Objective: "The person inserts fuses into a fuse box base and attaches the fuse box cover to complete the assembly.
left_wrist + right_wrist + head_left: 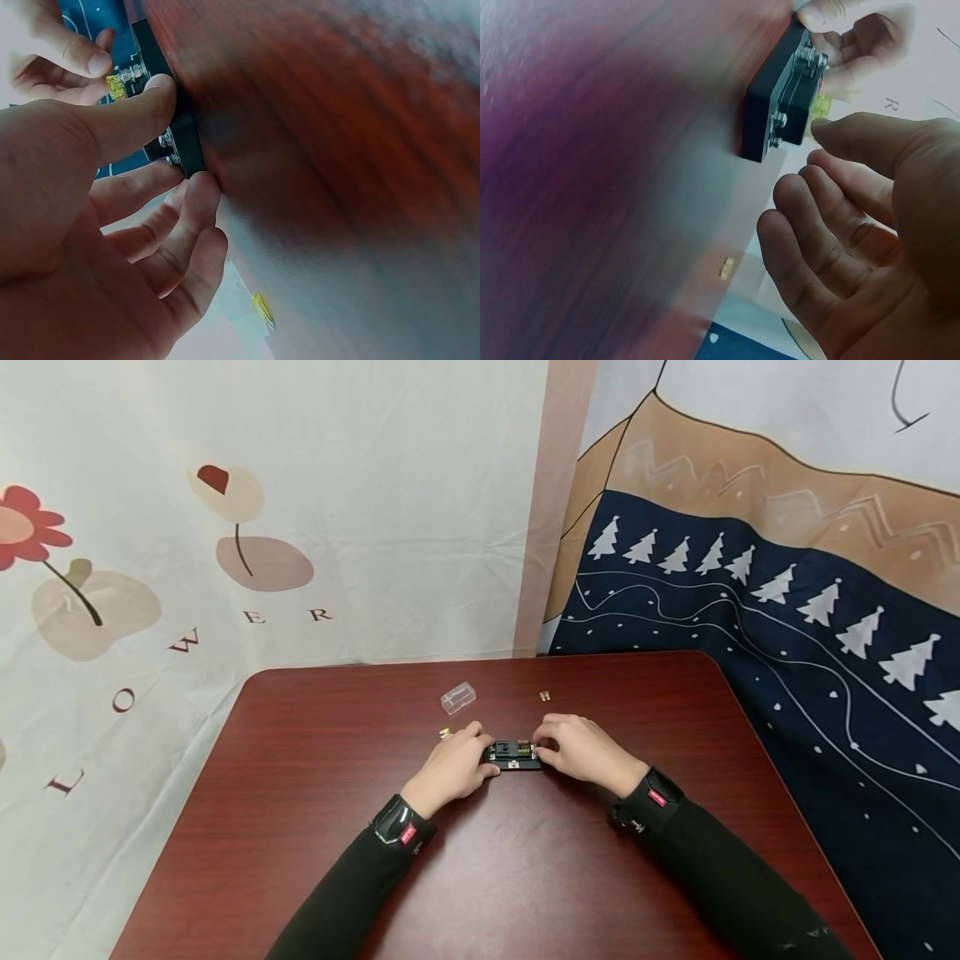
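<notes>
A black fuse holder (514, 764) with metal screw terminals is on the table in front of me. My left hand (454, 764) grips its left end, and in the left wrist view the thumb and fingertips are around the black body (193, 150). A yellow see-through blade fuse (116, 87) sits on the holder. At the holder's right end is my right hand (581, 750), fingers loosely bent. In the right wrist view its thumb is close to the yellow fuse (821, 103); nothing shows between thumb and fingers.
A clear plastic cover (458, 697) lies behind the holder. Another yellow piece (445, 732) with metal prongs lies beside my left hand. Small gold-coloured pieces (545, 696) lie behind my right hand. The reddish-brown table (540, 877) ends at printed cloths at the back.
</notes>
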Available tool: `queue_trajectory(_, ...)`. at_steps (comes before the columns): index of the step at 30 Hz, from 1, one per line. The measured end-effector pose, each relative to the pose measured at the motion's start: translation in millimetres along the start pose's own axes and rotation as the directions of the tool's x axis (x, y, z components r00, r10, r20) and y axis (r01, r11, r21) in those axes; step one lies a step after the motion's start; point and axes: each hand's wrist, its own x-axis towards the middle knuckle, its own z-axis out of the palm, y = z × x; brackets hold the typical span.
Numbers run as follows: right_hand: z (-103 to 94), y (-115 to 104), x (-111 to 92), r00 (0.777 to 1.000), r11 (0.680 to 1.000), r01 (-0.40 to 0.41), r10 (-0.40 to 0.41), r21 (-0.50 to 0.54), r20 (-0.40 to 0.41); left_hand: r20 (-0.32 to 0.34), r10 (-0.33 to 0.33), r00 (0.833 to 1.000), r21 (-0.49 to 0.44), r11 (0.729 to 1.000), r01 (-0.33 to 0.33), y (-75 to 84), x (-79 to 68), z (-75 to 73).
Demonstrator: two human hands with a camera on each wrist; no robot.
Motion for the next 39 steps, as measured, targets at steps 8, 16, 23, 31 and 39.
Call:
queue_trajectory(8,-4.8,7.9,1.4,0.999,0.999,-0.036,0.036,-0.013,0.011,0.001,0.003,1.0,0.003,1.0,-0.003,-1.3,0.7,2.3)
queue_trajectory(16,-7.7,19.5,6.5,0.998,0.997,-0.069,0.07,-0.025,0.01,0.006,0.005,1.0,0.008,1.0,-0.005,-1.6,1.0,3.2)
queue_trajectory(23,-13.8,26.7,14.2,0.996,0.996,-0.09,0.09,-0.013,-0.006,0.006,0.006,1.0,0.008,1.0,-0.007,-1.0,0.7,3.3)
queue_trajectory(31,-15.6,35.0,24.7,0.993,0.993,-0.114,0.114,-0.031,-0.004,0.006,-0.001,1.0,0.003,1.0,0.001,-1.4,0.4,3.4)
queue_trajectory(39,-18.9,48.0,40.1,0.988,0.986,-0.157,0.156,-0.059,-0.021,-0.001,0.003,1.0,-0.004,1.0,-0.003,-3.2,0.8,4.3)
